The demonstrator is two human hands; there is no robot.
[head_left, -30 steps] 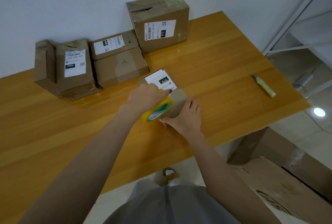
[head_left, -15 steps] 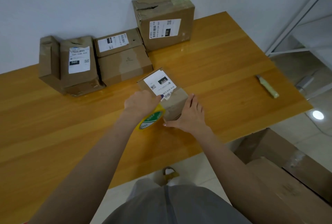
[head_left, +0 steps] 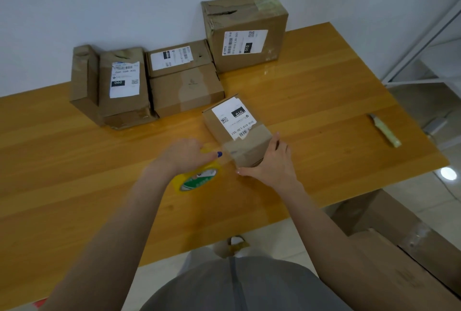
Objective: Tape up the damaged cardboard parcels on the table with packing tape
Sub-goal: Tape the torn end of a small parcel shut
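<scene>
A small cardboard parcel (head_left: 245,147) with a white label lies in the middle of the wooden table (head_left: 74,173). A clear tape strip crosses its near end. My left hand (head_left: 184,158) grips a yellow roll of packing tape (head_left: 197,179) just left of the parcel, low by the table. A stretch of clear tape runs from the roll to the parcel's near left edge. My right hand (head_left: 272,164) rests against the parcel's near right corner, fingers straight along its side.
Several more cardboard parcels stand along the wall: a tall torn one (head_left: 245,30), two flat ones (head_left: 184,81) and a labelled one (head_left: 117,88) at the left. A utility knife (head_left: 385,131) lies near the right edge. Large cartons (head_left: 411,256) sit on the floor at the right.
My left hand has pulled the tape roll down off the parcel's top to its left side near the table. My right hand has slid from the top to the near right corner.
</scene>
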